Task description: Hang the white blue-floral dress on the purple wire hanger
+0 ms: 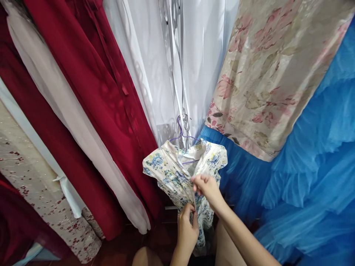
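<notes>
A small white dress with a blue flower print (172,168) hangs on a thin purple wire hanger (181,136) low in the middle of the view. My left hand (187,229) is closed, pinching the dress's front edge from below. My right hand (206,188) is closed on the same edge a little higher, with the fingers curled round the cloth. Both hands meet at the dress's front opening. My knees show at the bottom edge.
Hanging garments surround the dress: a dark red gown (91,92) and a pale sheer layer (63,111) at left, white sheer cloth with satin ribbons (177,66) behind, a pink floral cloth (271,74) and a blue tulle skirt (305,177) at right. A dark wooden floor (124,247) lies below.
</notes>
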The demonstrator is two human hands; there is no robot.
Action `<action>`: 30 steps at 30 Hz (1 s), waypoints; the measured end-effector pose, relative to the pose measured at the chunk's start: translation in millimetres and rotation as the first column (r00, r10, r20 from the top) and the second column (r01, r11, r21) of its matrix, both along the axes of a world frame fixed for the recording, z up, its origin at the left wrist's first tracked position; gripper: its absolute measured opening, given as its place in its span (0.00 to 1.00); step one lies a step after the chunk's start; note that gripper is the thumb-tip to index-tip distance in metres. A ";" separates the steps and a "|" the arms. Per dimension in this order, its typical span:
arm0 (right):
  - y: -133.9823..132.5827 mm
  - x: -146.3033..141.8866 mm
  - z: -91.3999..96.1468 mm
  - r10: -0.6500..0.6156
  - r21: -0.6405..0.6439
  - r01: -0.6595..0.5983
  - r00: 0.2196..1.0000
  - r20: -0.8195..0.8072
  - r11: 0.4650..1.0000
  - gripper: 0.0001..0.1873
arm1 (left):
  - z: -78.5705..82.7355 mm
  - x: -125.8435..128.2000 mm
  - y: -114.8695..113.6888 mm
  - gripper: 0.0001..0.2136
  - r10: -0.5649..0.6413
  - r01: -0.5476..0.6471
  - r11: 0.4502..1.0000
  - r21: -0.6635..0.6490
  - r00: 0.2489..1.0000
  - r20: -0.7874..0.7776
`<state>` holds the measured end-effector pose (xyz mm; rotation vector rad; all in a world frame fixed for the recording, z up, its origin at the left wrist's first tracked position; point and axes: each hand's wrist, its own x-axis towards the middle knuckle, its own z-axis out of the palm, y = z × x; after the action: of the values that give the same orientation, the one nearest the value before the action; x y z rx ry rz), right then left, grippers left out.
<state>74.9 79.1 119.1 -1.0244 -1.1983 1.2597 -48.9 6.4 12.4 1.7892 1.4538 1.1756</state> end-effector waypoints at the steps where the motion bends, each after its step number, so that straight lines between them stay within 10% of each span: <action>1: 12.5 0.3 19.3 -0.017 0.036 0.017 1.000 -0.015 0.999 0.21 | 1.0 0.5 1.1 0.05 -0.008 0.008 1.000 0.007 0.999 -0.033; 6: 50.5 -9.4 90.9 -0.041 0.176 0.067 0.988 -0.148 0.982 0.16 | -4.7 1.8 -0.5 0.04 -0.049 0.047 0.999 -0.016 0.983 -0.177; 10: 43.1 -15.8 86.4 -0.006 0.194 0.036 0.988 -0.154 0.980 0.12 | 4.9 -11.6 2.7 0.03 -0.117 0.113 0.993 -0.035 0.985 -0.124; 15: 23.2 -6.9 70.7 -0.004 0.199 0.016 0.998 -0.064 0.980 0.15 | 102.9 -36.2 43.1 0.13 0.050 -0.070 0.957 0.282 0.996 0.075; 19: 21.5 -1.0 81.8 0.005 0.294 -0.005 1.000 0.001 0.956 0.16 | 190.0 -32.1 80.3 0.10 -0.019 0.075 0.871 0.485 0.993 -0.120; 23: 39.2 -2.4 70.2 -0.093 0.311 0.060 0.991 0.092 0.949 0.15 | 227.5 -23.9 95.2 0.07 0.034 0.137 0.813 0.566 0.959 -0.281; 27: 51.0 -1.4 30.7 -0.170 0.273 0.099 0.952 0.253 0.957 0.15 | 230.6 -66.2 117.1 0.07 0.212 -0.161 0.767 0.621 0.977 -0.009; 30: 44.6 0.5 8.5 -0.131 0.234 0.061 0.947 0.293 0.970 0.15 | 211.4 -121.8 148.3 0.06 0.281 -0.499 0.781 0.376 0.818 0.502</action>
<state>75.4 123.6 127.6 -1.1236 -1.4718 0.8855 -170.7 154.6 223.8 1.3917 1.3792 2.1794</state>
